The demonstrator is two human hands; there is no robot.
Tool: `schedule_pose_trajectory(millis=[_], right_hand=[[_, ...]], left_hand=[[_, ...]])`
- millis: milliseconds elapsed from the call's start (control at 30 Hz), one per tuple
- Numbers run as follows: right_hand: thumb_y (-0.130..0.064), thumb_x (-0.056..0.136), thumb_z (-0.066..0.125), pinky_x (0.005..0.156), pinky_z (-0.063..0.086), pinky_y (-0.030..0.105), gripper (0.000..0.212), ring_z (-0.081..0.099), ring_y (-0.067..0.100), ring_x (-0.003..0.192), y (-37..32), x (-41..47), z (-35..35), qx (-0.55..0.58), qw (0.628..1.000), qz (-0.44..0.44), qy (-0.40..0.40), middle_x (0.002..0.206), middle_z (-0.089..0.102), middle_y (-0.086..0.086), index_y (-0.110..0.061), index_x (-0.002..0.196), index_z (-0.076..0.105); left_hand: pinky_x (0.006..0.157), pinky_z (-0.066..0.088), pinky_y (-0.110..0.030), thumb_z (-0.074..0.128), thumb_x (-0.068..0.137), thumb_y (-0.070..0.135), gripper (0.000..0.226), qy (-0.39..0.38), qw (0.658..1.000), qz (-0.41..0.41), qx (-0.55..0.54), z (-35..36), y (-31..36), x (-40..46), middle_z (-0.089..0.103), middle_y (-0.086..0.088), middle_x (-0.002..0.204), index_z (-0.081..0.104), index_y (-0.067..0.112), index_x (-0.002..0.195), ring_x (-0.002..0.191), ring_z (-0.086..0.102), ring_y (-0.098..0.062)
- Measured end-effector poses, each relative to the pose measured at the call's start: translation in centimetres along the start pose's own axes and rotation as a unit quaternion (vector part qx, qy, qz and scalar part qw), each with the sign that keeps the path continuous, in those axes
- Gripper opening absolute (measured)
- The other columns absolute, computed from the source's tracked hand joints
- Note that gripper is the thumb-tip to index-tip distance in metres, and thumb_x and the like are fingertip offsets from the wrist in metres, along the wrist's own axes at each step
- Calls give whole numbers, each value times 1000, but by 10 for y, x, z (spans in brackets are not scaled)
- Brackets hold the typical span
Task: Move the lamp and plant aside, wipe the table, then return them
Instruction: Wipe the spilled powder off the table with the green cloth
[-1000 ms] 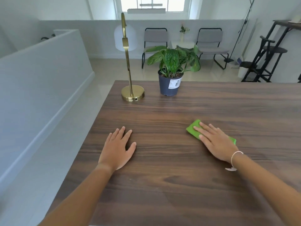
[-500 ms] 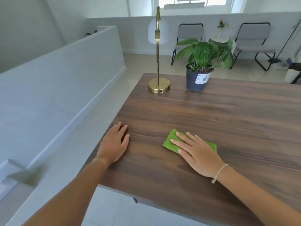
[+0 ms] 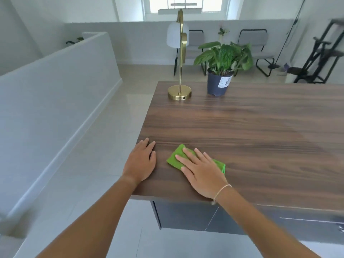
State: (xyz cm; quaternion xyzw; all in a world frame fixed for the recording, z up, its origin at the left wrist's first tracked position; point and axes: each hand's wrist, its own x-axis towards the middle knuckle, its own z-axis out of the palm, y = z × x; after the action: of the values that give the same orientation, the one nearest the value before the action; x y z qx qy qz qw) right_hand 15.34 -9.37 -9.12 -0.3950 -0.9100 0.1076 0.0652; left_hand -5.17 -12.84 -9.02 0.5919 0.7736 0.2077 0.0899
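Observation:
A brass lamp [image 3: 179, 92] with a white shade stands at the far left corner of the dark wooden table [image 3: 251, 131]. Right beside it is a leafy green plant [image 3: 220, 79] in a dark pot with a white label. My right hand [image 3: 201, 172] lies flat, fingers spread, pressing a green cloth [image 3: 176, 158] onto the table near its front left corner. My left hand [image 3: 141, 161] rests flat on the table's left edge, just left of the cloth, holding nothing.
A low white wall [image 3: 55, 86] runs along the left, with pale tiled floor [image 3: 104, 146] between it and the table. Two grey chairs [image 3: 255, 47] stand by the back wall. A black metal rack [image 3: 320, 58] stands at the far right. Grey cabinet fronts [image 3: 186, 215] sit under the table.
My right hand has slid the green cloth leftward across the table, close to my left hand. The view has shifted left, so the table's left edge and front corner now show.

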Motion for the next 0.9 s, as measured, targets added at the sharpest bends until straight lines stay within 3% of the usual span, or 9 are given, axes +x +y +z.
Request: schedule_pose_trajectory(millis=[67,133,233,333,467,633,700,800,900], right_hand=[[-64,77,-13,117,9,37,77,13,23,145,8,-27,-4,0,1000,10,-13,156,15,-11,-42,141,22],[-63,83,-2,117,8,35,64,9,19,146,32,-41,-10,-11,998,67,-14,157,10,-14,-45,141,16],[-43,96,20,116,12,41,46,13,23,145,61,-29,-19,-26,979,203,2,157,12,-9,-41,142,18],[-39,97,23,117,13,44,46,15,28,143,47,15,-13,-38,962,269,29,158,14,-6,-38,143,19],[-41,97,20,117,13,45,48,14,30,144,-32,55,12,-46,984,170,4,158,13,-5,-37,144,17],[-67,76,-9,117,2,32,74,4,17,146,-75,-10,14,-23,999,21,-30,157,6,-15,-44,142,13],[-64,77,-9,116,1,30,70,4,14,146,-57,-24,8,-8,999,35,-34,156,7,-18,-47,141,14],[-45,96,18,117,6,36,45,8,19,146,-24,-3,-1,6,993,116,-26,157,10,-14,-44,141,19],[-39,98,20,117,7,42,45,10,27,145,-8,43,-2,-9,982,187,-16,158,9,-8,-39,143,18]], left_hand=[[116,13,-29,36,97,23,45,-16,999,34,-6,-3,-12,-6,28,-7,154,37,14,141,144,21,-22],[116,12,-28,34,97,24,45,-30,998,50,-29,-7,-23,-14,26,-3,155,36,16,142,144,18,-19],[115,11,-25,30,98,25,46,-33,997,45,-56,-8,-31,-26,20,2,157,31,18,144,145,12,-15],[113,7,-21,29,98,24,46,-33,995,39,-84,-8,-34,-36,16,2,158,28,17,144,146,10,-13],[112,14,-21,29,98,22,46,-23,989,-4,-145,-11,-44,-42,19,2,157,28,16,144,144,19,-14],[113,30,-36,28,96,22,45,-27,976,-43,-211,-13,-57,-49,41,1,146,35,18,140,134,38,-19],[112,32,-39,28,96,25,45,-39,977,-40,-207,-17,-58,-51,42,2,146,35,20,140,133,39,-19],[112,30,-34,29,97,24,46,-43,983,-34,-177,-21,-57,-50,37,1,148,31,17,142,135,36,-19],[110,34,-36,29,97,25,45,-23,986,-36,-160,-20,-54,-47,41,0,146,33,17,141,131,40,-20]])
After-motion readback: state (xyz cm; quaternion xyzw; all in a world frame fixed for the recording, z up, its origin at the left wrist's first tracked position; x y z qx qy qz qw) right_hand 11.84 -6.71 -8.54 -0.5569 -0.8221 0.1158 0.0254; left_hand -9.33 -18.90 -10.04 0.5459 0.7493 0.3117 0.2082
